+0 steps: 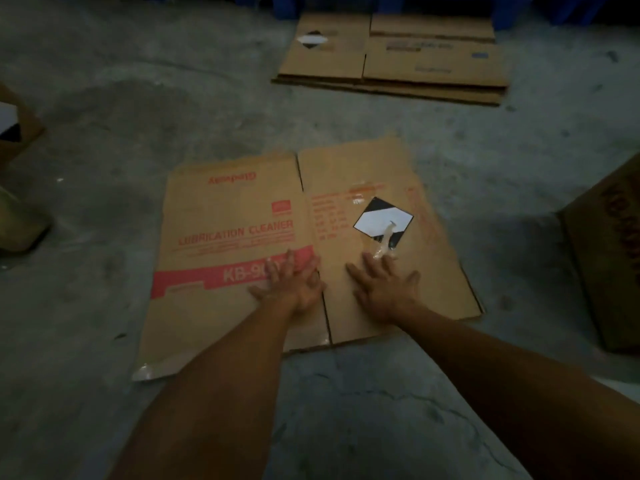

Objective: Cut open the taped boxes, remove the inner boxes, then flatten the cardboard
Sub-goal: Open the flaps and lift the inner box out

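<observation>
A flattened brown cardboard box (221, 209) lies on the concrete floor in front of me, printed with red "LUBRICATION CLEANER" lettering and a red band. Its right panel carries a black and white diamond label (382, 218) with a strip of loose clear tape (382, 245) across it. My left hand (294, 282) presses flat on the cardboard at the centre fold, fingers spread. My right hand (384, 289) lies flat on the right panel, fingers apart, fingertips near the tape strip. Neither hand holds anything.
A stack of flattened cardboard (391, 60) lies further away on the floor. An unflattened brown box (609, 258) stands at the right edge. Another box (14, 126) and an upright object (17, 223) are at the left edge. Blue items (519, 5) line the far side.
</observation>
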`<state>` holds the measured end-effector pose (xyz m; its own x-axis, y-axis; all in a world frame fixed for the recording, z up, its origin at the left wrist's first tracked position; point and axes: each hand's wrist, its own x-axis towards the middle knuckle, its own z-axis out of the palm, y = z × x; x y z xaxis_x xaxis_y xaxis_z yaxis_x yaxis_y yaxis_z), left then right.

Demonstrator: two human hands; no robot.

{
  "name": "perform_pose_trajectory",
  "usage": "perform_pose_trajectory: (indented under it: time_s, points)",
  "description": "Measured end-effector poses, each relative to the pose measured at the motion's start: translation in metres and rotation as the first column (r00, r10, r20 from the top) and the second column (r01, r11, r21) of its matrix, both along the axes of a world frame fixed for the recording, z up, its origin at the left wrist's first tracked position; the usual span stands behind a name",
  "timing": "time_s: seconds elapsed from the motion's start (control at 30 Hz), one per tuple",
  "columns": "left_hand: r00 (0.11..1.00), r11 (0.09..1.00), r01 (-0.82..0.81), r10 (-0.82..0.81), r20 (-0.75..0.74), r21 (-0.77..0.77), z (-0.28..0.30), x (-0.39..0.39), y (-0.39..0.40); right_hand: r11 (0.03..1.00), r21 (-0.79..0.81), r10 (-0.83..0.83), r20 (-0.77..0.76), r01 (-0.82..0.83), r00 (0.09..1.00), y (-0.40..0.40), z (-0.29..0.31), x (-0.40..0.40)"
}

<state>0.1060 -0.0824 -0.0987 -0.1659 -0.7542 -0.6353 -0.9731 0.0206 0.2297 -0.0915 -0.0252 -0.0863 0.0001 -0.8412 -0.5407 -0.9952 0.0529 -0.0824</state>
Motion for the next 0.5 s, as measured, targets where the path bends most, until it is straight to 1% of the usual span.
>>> perform_pose_trajectory:
  time_s: [0.1,0.17,0.23,0.27,0.3,0.33,0.37,0.4,0.5]
  points:
    - [0.998,0.995,0.034,-0.028,0.064,-0.093,0.000,-0.003,-0.003,0.997,-0.072,0.024,-0.021,-0.025,0.999,-0.007,-0.002,-0.003]
    - [0.997,0.994,0.053,-0.048,0.058,-0.098,0.001,-0.003,-0.011,0.988,-0.142,0.061,-0.013,-0.062,0.998,-0.014,-0.004,-0.012]
    - [0.997,0.994,0.061,-0.056,0.055,-0.094,0.000,-0.002,-0.014,0.975,-0.213,0.068,0.038,-0.058,0.997,-0.011,-0.005,-0.027]
    - [0.997,0.992,0.066,-0.061,0.052,-0.110,-0.001,-0.002,-0.013,0.971,-0.241,0.016,0.076,0.003,0.997,-0.006,-0.008,-0.037]
    - [0.997,0.990,0.068,-0.063,0.047,-0.125,-0.002,-0.001,-0.011,0.957,-0.263,-0.099,0.111,0.125,0.989,0.003,-0.011,-0.047]
    - [0.997,0.988,0.065,-0.061,0.037,-0.140,-0.004,0.000,-0.009,0.919,-0.277,-0.250,0.136,0.279,0.959,0.013,-0.013,-0.056]
    - [0.998,0.986,0.063,-0.060,0.029,-0.155,-0.006,0.000,-0.009,0.862,-0.284,-0.392,0.149,0.419,0.908,0.023,-0.015,-0.065]
    - [0.998,0.984,0.064,-0.060,0.026,-0.166,-0.007,0.001,-0.009,0.815,-0.284,-0.483,0.151,0.506,0.863,0.031,-0.015,-0.071]
    - [0.999,0.984,0.048,-0.046,0.018,-0.170,-0.008,0.001,-0.011,0.721,-0.269,-0.625,0.147,0.639,0.767,0.037,-0.007,-0.071]
